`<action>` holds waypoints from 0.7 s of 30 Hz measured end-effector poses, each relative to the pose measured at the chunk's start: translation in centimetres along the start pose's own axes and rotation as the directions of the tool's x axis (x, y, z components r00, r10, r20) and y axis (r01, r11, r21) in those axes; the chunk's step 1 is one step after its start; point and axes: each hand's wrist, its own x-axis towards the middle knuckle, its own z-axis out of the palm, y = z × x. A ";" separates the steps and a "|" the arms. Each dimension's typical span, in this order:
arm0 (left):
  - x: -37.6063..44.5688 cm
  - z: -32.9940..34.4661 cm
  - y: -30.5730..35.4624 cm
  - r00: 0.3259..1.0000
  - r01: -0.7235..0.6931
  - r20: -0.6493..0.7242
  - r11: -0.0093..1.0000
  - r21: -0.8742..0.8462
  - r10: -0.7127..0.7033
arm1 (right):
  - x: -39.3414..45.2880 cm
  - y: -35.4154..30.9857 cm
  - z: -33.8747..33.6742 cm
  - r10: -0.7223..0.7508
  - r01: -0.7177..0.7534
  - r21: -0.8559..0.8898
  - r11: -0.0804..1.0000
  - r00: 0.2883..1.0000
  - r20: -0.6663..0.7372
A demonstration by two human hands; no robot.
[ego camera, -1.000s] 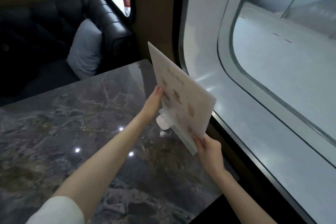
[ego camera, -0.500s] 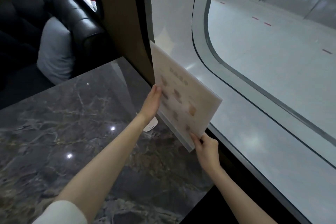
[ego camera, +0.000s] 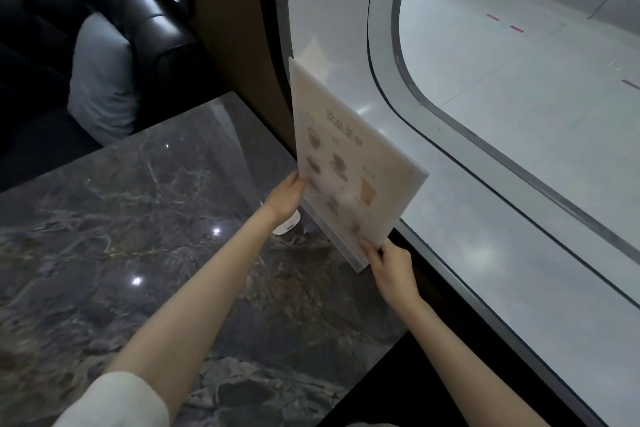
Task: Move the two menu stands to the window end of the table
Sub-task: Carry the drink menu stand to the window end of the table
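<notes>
A white menu stand (ego camera: 349, 163), a flat upright panel printed with drinks, stands tilted at the window edge of the dark marble table (ego camera: 121, 236). My left hand (ego camera: 285, 196) grips its left edge. My right hand (ego camera: 389, 269) pinches its lower right corner. A small white foot of the stand (ego camera: 287, 224) shows under my left wrist, touching the table. Only one menu stand is in view.
The big window (ego camera: 519, 114) with a grey sill runs along the table's right side. A black leather sofa (ego camera: 138, 10) with a grey cushion (ego camera: 100, 80) sits beyond the table's far end. A brown pillar (ego camera: 235, 45) stands at the far corner.
Both hands carried the menu stand toward the window edge and lowered it; its white foot now rests on the table. The view has also shifted toward the window.
</notes>
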 end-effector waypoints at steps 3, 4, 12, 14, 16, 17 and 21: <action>-1.3 0.3 -1.5 0.996 0.086 0.012 0.986 0.144 -0.089 | 0.0 1.0 0.0 0.058 -0.049 -0.105 0.993 0.995 0.079; -1.8 0.4 -2.2 0.993 0.115 0.010 0.973 0.198 -0.119 | -0.1 1.3 0.2 0.089 -0.076 -0.138 0.988 0.992 0.093; -7.2 -1.1 -8.9 0.983 0.158 0.028 0.917 0.366 -0.180 | -2.3 1.3 2.9 0.353 -0.333 -0.144 0.932 0.924 0.146; -8.8 -2.0 -10.4 0.987 0.154 -0.020 0.902 0.403 -0.160 | -2.8 0.5 4.0 0.365 -0.336 -0.175 0.926 0.914 0.178; -10.8 -3.0 -11.7 0.985 0.170 -0.093 0.891 0.421 -0.144 | -3.5 -0.8 5.3 0.322 -0.266 -0.241 0.933 0.917 0.236; -12.0 -3.6 -12.4 0.982 0.179 -0.139 0.888 0.423 -0.131 | -3.9 -1.7 6.1 0.293 -0.215 -0.283 0.935 0.917 0.271; -17.1 -5.9 -15.1 0.949 0.210 -0.312 0.843 0.495 -0.052 | -5.6 -5.6 9.5 0.216 -0.042 -0.393 0.919 0.887 0.409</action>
